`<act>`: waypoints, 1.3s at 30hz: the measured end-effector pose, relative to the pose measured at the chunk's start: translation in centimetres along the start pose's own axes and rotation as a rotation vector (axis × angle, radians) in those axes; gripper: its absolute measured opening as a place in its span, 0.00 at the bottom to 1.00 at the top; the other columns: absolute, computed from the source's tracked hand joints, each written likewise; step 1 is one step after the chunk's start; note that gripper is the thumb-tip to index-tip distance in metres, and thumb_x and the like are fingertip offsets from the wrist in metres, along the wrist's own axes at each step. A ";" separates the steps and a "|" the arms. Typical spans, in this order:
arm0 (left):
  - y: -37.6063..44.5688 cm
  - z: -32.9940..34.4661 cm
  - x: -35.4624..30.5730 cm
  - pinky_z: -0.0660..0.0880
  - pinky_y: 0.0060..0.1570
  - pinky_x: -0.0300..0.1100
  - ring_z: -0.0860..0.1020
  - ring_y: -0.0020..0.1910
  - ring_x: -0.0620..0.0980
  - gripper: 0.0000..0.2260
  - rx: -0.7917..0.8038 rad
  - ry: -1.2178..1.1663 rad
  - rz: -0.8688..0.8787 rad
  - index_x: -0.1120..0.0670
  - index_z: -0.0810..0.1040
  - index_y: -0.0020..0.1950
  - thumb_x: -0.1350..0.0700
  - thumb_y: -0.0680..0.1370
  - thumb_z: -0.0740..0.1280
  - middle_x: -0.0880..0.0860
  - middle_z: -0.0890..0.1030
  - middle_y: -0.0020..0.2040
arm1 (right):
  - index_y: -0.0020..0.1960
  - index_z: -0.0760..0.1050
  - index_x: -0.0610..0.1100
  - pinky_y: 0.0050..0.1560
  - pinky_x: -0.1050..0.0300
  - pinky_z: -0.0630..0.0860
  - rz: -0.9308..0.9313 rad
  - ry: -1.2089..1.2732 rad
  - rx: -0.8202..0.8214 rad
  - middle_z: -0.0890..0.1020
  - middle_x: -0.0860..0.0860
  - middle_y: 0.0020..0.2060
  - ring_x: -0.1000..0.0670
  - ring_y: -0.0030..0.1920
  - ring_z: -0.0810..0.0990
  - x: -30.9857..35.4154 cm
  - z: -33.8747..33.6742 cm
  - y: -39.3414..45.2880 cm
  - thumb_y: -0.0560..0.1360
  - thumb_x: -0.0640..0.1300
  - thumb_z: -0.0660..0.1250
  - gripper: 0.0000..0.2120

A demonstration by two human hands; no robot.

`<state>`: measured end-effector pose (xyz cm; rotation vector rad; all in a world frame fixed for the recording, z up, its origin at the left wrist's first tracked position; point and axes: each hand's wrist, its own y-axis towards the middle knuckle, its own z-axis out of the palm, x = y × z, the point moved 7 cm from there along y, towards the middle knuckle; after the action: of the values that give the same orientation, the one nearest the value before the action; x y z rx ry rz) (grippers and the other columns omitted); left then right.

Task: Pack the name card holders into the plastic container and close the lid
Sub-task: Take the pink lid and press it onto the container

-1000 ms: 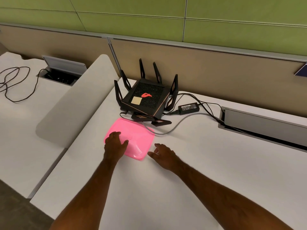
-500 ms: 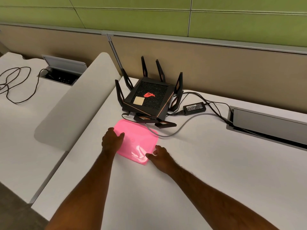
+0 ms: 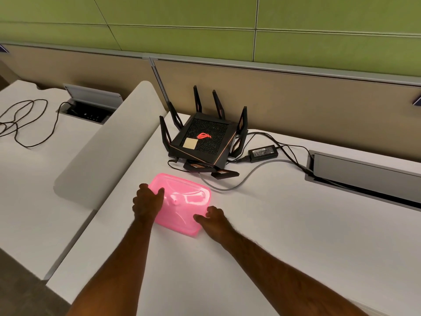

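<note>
A pink plastic container (image 3: pixel 184 201) lies flat on the white desk (image 3: pixel 273 236) with its translucent pink lid on top. My left hand (image 3: pixel 147 201) grips its left edge, thumb over the lid and fingers curled down the side. My right hand (image 3: pixel 210 218) holds the near right corner, thumb on the lid and fingers round the right edge. What is inside the container cannot be seen through the lid. No name card holders are in view.
A black router (image 3: pixel 202 140) with upright antennas stands just behind the container, its cables and power brick (image 3: pixel 262 151) running right to a cable tray (image 3: pixel 364 174). A white divider (image 3: pixel 109 142) bounds the desk on the left; a neighbouring desk holds a black cable (image 3: pixel 22 124).
My left hand slid from the lid's top to the container's left edge. My right hand moved in from the desk and took the near right corner.
</note>
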<state>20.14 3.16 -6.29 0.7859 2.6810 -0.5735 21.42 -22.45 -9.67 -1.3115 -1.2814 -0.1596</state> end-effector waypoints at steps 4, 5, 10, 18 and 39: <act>-1.6 -1.2 0.5 0.71 0.63 0.62 0.73 0.66 0.68 0.29 -0.040 -0.026 -0.001 0.60 0.68 0.71 0.43 0.79 0.67 0.63 0.75 0.68 | 0.75 0.68 0.40 0.61 0.55 0.73 -0.002 0.045 -0.007 0.76 0.45 0.66 0.48 0.62 0.77 0.0 -0.4 -1.7 0.76 0.57 0.71 0.34; -2.1 -1.6 0.6 0.71 0.64 0.62 0.73 0.66 0.68 0.29 -0.049 -0.045 -0.003 0.60 0.67 0.72 0.42 0.79 0.67 0.63 0.74 0.69 | 0.74 0.69 0.40 0.57 0.57 0.72 -0.012 0.048 -0.015 0.77 0.46 0.62 0.49 0.57 0.76 0.1 -0.7 -2.2 0.76 0.56 0.71 0.33; -4.2 -3.5 0.6 0.71 0.64 0.63 0.72 0.68 0.68 0.32 -0.083 -0.091 0.034 0.59 0.66 0.75 0.40 0.79 0.66 0.63 0.72 0.71 | 0.74 0.69 0.40 0.61 0.48 0.77 -0.037 0.136 0.002 0.79 0.42 0.61 0.43 0.60 0.79 1.0 -2.1 -5.0 0.78 0.54 0.70 0.30; -9.0 -5.5 -1.1 0.71 0.65 0.63 0.71 0.69 0.67 0.31 -0.085 -0.183 0.113 0.58 0.65 0.76 0.39 0.81 0.62 0.63 0.69 0.73 | 0.71 0.68 0.42 0.42 0.53 0.76 -0.142 0.301 -0.065 0.81 0.41 0.48 0.47 0.45 0.80 1.8 -5.4 -10.6 0.79 0.47 0.69 0.23; -24.6 -3.8 -5.5 0.64 0.67 0.48 0.67 0.74 0.55 0.27 0.046 -0.921 0.178 0.46 0.67 0.76 0.34 0.82 0.51 0.53 0.70 0.76 | 0.63 0.73 0.45 0.46 0.44 0.85 -0.158 0.684 -0.190 0.81 0.46 0.60 0.42 0.56 0.84 -5.2 -14.5 -22.8 0.80 0.63 0.60 0.24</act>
<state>10.08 -16.60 6.24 0.5626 1.7438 -0.7257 11.85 -44.30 4.03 -1.1620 -0.7873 -0.7877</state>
